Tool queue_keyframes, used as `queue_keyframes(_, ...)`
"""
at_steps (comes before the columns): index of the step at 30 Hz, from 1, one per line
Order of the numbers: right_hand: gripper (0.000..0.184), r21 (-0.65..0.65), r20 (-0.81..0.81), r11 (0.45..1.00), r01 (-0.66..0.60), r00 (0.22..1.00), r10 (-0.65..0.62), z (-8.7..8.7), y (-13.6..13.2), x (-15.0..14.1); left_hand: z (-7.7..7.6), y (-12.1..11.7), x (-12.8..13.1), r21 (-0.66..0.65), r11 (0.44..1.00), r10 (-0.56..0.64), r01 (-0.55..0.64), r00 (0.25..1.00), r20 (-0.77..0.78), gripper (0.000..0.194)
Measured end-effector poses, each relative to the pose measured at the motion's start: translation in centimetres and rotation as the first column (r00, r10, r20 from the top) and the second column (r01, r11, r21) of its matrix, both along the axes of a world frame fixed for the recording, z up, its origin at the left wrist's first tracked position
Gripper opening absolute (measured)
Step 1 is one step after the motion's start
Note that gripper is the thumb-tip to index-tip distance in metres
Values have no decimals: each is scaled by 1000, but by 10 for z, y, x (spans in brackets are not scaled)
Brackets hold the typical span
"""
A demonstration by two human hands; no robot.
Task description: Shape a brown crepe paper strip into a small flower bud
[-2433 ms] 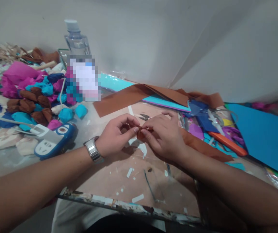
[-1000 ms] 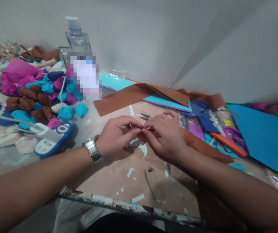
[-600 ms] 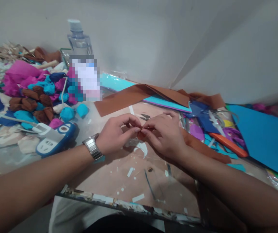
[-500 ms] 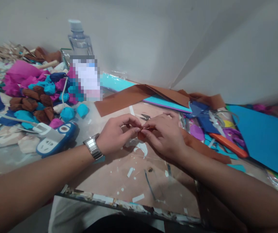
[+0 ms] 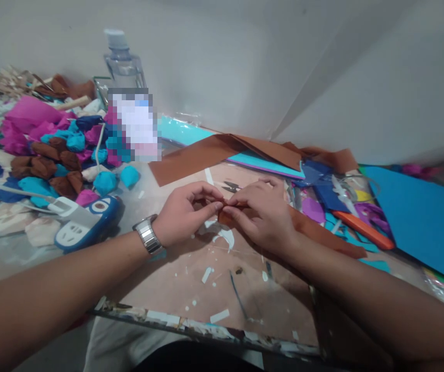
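Both hands meet over the middle of the work board (image 5: 191, 279), pinching one small piece of brown paper (image 5: 225, 217) between thumbs and fingertips. My left hand (image 5: 187, 214), with a metal watch (image 5: 148, 235) on its wrist, is closed on the paper's left edge. From the other side my right hand (image 5: 263, 219) grips the same piece, its fingers hiding much of it. Just beyond the fingertips lie small dark snips (image 5: 230, 187). A long brown paper strip (image 5: 194, 158) is folded across the board's far edge, and another brown strip (image 5: 322, 235) passes behind my right wrist.
Crumpled paper pieces (image 5: 67, 165) in pink, blue and brown pile up at left, near a power strip (image 5: 88, 225) with a plugged-in charger. A clear bottle (image 5: 123, 64) stands behind. At right lie an orange cutter (image 5: 363, 230) and blue sheets (image 5: 427, 217).
The view has shifted slightly. Both hands keep their pinch on the brown paper, with only small finger movement.
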State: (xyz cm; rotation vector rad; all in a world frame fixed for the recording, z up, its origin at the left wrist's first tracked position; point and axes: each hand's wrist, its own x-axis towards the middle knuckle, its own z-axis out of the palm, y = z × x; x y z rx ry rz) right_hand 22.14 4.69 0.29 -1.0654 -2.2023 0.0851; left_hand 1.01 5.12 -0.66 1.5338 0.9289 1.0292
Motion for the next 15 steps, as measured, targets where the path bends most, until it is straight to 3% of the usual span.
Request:
queue_keyframes(9,10,13,-2,1000,-2,1000,2,-1,-1,0,0,-1,-1,-6,1000,-14,14,1000,0,19)
queue_keyframes(15,11,55,20,998,19,1000,-20,-1,0,1,0,-2,-2,121,993,-3,10,998,-58,17)
